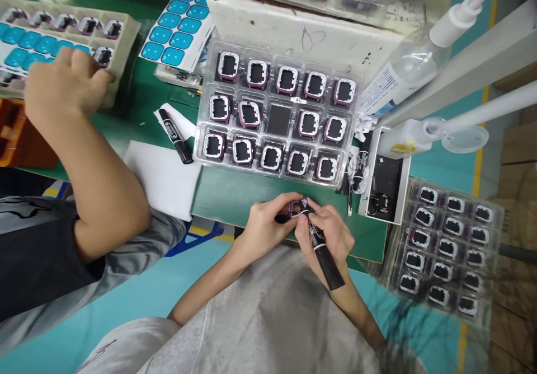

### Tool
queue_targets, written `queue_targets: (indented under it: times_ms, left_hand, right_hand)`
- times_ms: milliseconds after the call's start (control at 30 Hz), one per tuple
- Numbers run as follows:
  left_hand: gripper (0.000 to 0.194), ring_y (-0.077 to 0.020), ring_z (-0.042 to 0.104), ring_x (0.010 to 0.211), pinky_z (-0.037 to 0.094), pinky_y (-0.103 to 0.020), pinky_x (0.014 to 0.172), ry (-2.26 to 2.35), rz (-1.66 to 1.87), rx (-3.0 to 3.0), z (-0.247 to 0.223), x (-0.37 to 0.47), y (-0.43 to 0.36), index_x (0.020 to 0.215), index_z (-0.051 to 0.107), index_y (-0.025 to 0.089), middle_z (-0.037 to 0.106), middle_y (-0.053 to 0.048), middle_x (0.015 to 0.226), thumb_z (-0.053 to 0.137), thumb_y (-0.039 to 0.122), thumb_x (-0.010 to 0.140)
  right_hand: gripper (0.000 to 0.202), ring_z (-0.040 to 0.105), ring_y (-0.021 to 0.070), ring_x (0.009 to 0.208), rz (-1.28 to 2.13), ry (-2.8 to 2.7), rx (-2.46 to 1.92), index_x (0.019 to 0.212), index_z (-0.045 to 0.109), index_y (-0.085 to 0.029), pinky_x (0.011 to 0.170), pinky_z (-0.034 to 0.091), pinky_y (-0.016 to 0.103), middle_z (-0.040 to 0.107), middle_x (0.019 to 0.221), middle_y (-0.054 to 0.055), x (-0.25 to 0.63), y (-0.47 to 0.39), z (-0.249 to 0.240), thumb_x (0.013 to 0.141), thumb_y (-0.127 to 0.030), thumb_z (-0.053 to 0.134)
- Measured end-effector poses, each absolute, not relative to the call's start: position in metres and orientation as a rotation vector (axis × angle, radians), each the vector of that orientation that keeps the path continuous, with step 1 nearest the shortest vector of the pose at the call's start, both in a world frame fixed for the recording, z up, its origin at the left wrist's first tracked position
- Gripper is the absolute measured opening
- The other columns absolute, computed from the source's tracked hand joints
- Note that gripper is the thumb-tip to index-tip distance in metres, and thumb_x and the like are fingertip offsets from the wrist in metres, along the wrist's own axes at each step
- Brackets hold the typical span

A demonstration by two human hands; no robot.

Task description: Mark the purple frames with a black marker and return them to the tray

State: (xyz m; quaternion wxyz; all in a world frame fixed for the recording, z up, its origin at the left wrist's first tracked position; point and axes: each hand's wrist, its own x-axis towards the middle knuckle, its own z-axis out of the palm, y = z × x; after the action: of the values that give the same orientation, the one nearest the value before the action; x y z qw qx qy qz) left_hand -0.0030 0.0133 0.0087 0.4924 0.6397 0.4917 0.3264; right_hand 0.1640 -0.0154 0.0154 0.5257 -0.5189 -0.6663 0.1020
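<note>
Near the table's front edge, my left hand [267,223] is closed on a small purple frame [295,207], holding it by its edges. My right hand [329,234] grips a black marker [322,251], whose upper end touches or nearly touches the frame; the exact contact is hidden by my fingers. Just beyond my hands lies a clear plastic tray [272,173] of purple and white watch-like frames in rows. One compartment [279,120] in its middle row holds no frame.
A co-worker's hand [67,85] reaches over another tray [128,27] at left. Nearby are blue stickers [181,40], a loose marker [175,136] and white paper [163,181]. Bottles [403,74], a white box [403,195] and a second frame tray [499,217] stand right.
</note>
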Motion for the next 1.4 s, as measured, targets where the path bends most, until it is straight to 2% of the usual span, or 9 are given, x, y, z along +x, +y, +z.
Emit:
queue_targets:
  times_ms: [100, 233, 533, 700, 833, 1067, 1300, 1400]
  left_hand:
    - [0.031, -0.0248, 0.090, 0.102, 0.075, -0.035, 0.097, 1.213, 0.781, 1.500, 0.008, -0.002, 0.013, 0.133, 0.083, 0.026, 0.092, -0.004, 0.116, 0.084, 0.027, 0.101]
    - [0.035, -0.0257, 0.090, 0.103, 0.076, -0.038, 0.100, 1.206, 0.786, 1.492, 0.005, -0.001, 0.014, 0.134, 0.083, 0.025, 0.092, -0.005, 0.118, 0.086, 0.027, 0.099]
    - [0.032, -0.0242, 0.089, 0.097, 0.076, -0.036, 0.094, 1.212, 0.800, 1.531, 0.008, -0.001, 0.013, 0.134, 0.084, 0.026, 0.092, -0.004, 0.115, 0.084, 0.026, 0.102]
    - [0.034, -0.0262, 0.090, 0.098, 0.077, -0.036, 0.095, 1.222, 0.807, 1.531, 0.006, -0.002, 0.013, 0.135, 0.084, 0.025, 0.092, -0.006, 0.119, 0.084, 0.023, 0.100]
    - [0.036, -0.0270, 0.090, 0.100, 0.077, -0.036, 0.095, 1.234, 0.784, 1.521, 0.006, -0.002, 0.013, 0.135, 0.084, 0.027, 0.092, -0.005, 0.120, 0.086, 0.024, 0.099]
    - [0.031, -0.0209, 0.089, 0.096, 0.073, -0.029, 0.093, 1.171, 0.847, 1.557, 0.007, -0.001, 0.015, 0.133, 0.084, 0.021, 0.092, -0.005, 0.118, 0.083, 0.022, 0.102]
    - [0.041, -0.0239, 0.092, 0.099, 0.075, -0.032, 0.096, 1.172, 0.845, 1.509, 0.006, -0.002, 0.016, 0.137, 0.083, 0.021, 0.093, -0.006, 0.117, 0.087, 0.017, 0.096]
    - [0.043, -0.0254, 0.093, 0.095, 0.077, -0.036, 0.094, 1.153, 0.839, 1.459, 0.005, -0.003, 0.017, 0.135, 0.084, 0.021, 0.094, -0.005, 0.107, 0.093, 0.024, 0.093]
  right_hand:
    - [0.027, 0.078, 0.0189, 0.077, 0.300, -1.470, -1.250, 0.110, 0.071, -0.030, 0.079, 0.084, 0.046, 0.070, 0.082, -0.006, 0.165, -0.017, 0.009, 0.090, -0.015, 0.080]
    - [0.025, 0.071, 0.0168, 0.071, 0.301, -1.418, -1.234, 0.110, 0.072, -0.032, 0.082, 0.085, 0.054, 0.068, 0.080, -0.008, 0.164, -0.020, 0.003, 0.092, -0.016, 0.078]
    - [0.033, 0.068, 0.0140, 0.069, 0.244, -1.481, -1.205, 0.110, 0.070, -0.028, 0.081, 0.084, 0.047, 0.067, 0.080, -0.009, 0.163, -0.016, 0.005, 0.085, -0.008, 0.082]
    - [0.029, 0.070, 0.0148, 0.070, 0.244, -1.496, -1.222, 0.109, 0.070, -0.028, 0.082, 0.085, 0.050, 0.067, 0.081, -0.008, 0.162, -0.017, 0.008, 0.090, -0.010, 0.082]
    - [0.030, 0.071, 0.0153, 0.072, 0.237, -1.475, -1.214, 0.109, 0.071, -0.026, 0.079, 0.085, 0.049, 0.067, 0.080, -0.007, 0.162, -0.017, 0.008, 0.088, -0.008, 0.083]
    - [0.031, 0.068, 0.0140, 0.070, 0.212, -1.511, -1.195, 0.111, 0.071, -0.026, 0.083, 0.086, 0.052, 0.067, 0.081, -0.007, 0.162, -0.016, 0.006, 0.088, -0.008, 0.083]
    - [0.031, 0.070, 0.0147, 0.073, 0.280, -1.432, -1.189, 0.110, 0.072, -0.027, 0.082, 0.085, 0.051, 0.068, 0.083, -0.007, 0.163, -0.019, 0.003, 0.088, -0.008, 0.082]
    - [0.028, 0.069, 0.0144, 0.071, 0.314, -1.401, -1.199, 0.109, 0.071, -0.029, 0.083, 0.085, 0.053, 0.069, 0.082, -0.008, 0.164, -0.020, 0.002, 0.090, -0.012, 0.081]
